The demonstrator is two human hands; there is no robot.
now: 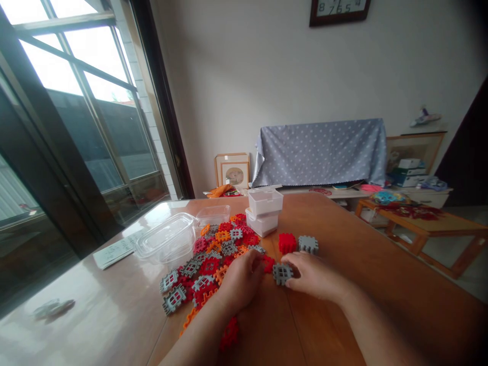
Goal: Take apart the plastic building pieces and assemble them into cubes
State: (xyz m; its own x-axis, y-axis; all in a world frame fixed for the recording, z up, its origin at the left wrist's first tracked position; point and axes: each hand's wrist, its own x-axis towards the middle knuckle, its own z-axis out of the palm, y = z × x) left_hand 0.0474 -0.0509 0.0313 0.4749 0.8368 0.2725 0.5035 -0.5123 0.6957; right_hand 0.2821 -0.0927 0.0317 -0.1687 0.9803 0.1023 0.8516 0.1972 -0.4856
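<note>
My right hand [310, 274] has its thumb and fingers around a grey interlocking plastic piece [282, 274] with a window grid, low over the table. My left hand [244, 279] is curled at the right edge of a heap of red, orange and grey pieces. Its fingertips point down and are mostly hidden; a red piece [268, 264] lies right beside them. Beyond my right hand, a red block [287, 243] and a grey block [308, 244] stand side by side, each apparently a joined cube.
Two clear plastic boxes [265, 202] are stacked behind the heap. To the left lie a clear tray [165, 236], a sheaf of paper [116, 252] and a small clear packet [54, 309]. A low wooden table [423, 223] stands off to the right.
</note>
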